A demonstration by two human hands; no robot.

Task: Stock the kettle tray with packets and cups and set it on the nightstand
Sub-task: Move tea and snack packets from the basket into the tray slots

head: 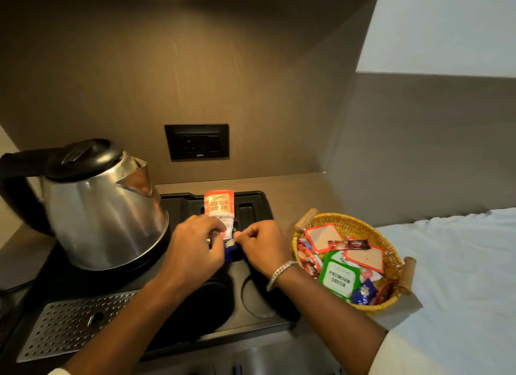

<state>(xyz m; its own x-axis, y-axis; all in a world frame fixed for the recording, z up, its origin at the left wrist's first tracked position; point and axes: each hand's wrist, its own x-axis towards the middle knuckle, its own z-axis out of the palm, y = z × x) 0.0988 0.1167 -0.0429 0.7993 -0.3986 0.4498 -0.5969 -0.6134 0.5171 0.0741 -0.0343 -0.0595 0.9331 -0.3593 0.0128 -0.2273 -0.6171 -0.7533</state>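
— Head view: where are the hands?

— Both reach forward over the black tray, arms angled inward. The left hand is palm down, its fingers pinched on the lower part of an orange-and-white tea packet standing upright in a slot at the tray's back. The right hand, a bracelet on its wrist, is curled into a loose fist; its fingers seem to nip a blue packet low between the hands, though it's mostly hidden.

— And the rest?

— The kettle sits on the tray's left. A woven basket of packets rests on the table, just right of the tray, beside the bed.
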